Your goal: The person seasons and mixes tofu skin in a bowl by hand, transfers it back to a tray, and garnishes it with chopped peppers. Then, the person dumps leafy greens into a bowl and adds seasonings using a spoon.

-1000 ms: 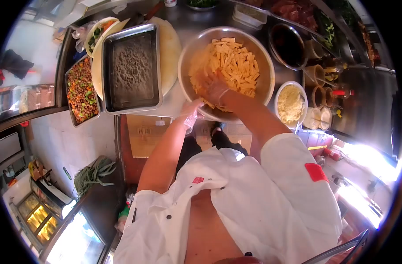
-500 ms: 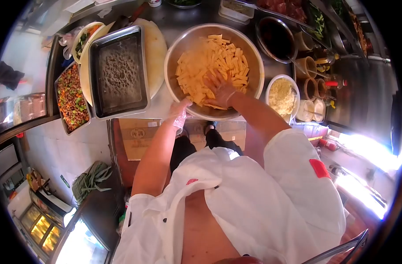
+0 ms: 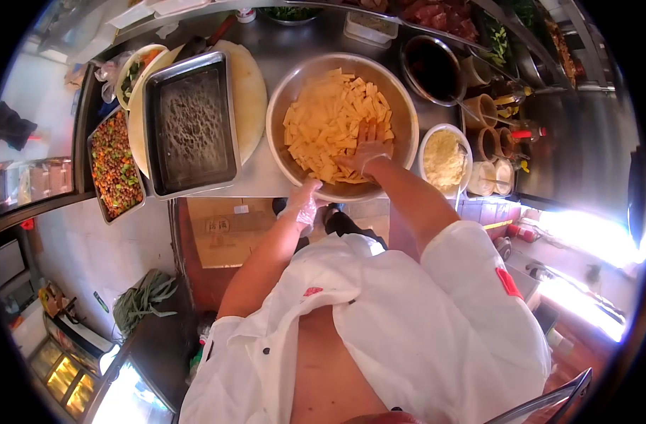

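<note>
A wide metal mixing bowl (image 3: 275,145) stands at the counter's front edge, filled with short yellow-brown food strips (image 3: 326,116) that look like cut tofu sticks. My right hand (image 3: 371,150), in a clear plastic glove, is inside the bowl at its right side. Its fingers are stretched out and lie against the strips; the tips are partly sunk among them. At the bowl's near rim, my left hand (image 3: 304,203), gloved too, grips the edge with the thumb on top. The fingers under the rim are hidden.
Left of the bowl, a wet metal tray (image 3: 235,141) lies on a round board (image 3: 251,99), beside a tray of mixed diced food (image 3: 116,166). To the right are a white bowl of pale crumbly food (image 3: 444,159), a pot of dark liquid (image 3: 430,67) and several small containers (image 3: 482,109).
My right hand has shifted right and slightly down in the bowl, and the strips are rearranged. My left hand has slid a little right along the rim. The camera view has shifted slightly.
</note>
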`<state>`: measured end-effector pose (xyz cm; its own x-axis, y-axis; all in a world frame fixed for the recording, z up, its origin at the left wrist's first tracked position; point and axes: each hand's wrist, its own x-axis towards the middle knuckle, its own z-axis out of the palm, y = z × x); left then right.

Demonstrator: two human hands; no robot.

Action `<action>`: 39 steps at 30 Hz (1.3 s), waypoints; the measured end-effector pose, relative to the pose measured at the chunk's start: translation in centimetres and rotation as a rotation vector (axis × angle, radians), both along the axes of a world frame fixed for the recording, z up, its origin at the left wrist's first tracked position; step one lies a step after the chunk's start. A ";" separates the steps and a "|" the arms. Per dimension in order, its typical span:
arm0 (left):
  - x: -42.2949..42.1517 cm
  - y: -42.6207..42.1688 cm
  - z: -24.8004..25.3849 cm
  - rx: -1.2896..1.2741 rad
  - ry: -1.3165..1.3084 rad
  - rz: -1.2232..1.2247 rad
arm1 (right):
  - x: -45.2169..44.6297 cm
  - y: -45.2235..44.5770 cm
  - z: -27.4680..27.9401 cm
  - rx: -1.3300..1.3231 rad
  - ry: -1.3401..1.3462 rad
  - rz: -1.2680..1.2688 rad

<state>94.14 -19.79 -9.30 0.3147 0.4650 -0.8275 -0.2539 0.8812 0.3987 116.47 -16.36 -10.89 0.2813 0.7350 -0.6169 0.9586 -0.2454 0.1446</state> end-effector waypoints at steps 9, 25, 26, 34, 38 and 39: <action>0.0 -1.4 -0.6 0.038 -0.201 -0.087 | 0.1 0.9 4.4 -0.195 -0.015 0.097; -2.2 3.0 -1.1 0.083 0.096 -0.295 | 2.2 6.0 -4.6 0.430 -0.041 -0.004; -2.3 2.7 -1.1 0.067 0.083 -0.282 | 2.1 5.8 -4.7 0.425 -0.071 -0.003; -1.3 1.7 -1.4 0.077 -0.012 -0.222 | 0.7 8.1 1.8 0.489 0.061 0.069; -0.5 0.7 -0.7 0.075 -0.026 -0.196 | -3.1 10.7 -1.1 0.703 0.121 0.009; -0.4 0.6 -0.6 0.074 -0.026 -0.191 | -4.0 10.7 -1.8 0.702 0.104 -0.026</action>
<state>93.76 -19.15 -9.90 0.4242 0.4540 -0.7835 -0.0960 0.8829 0.4597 112.43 -5.70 -12.69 0.2692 0.9628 -0.0243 0.9515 -0.2698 -0.1482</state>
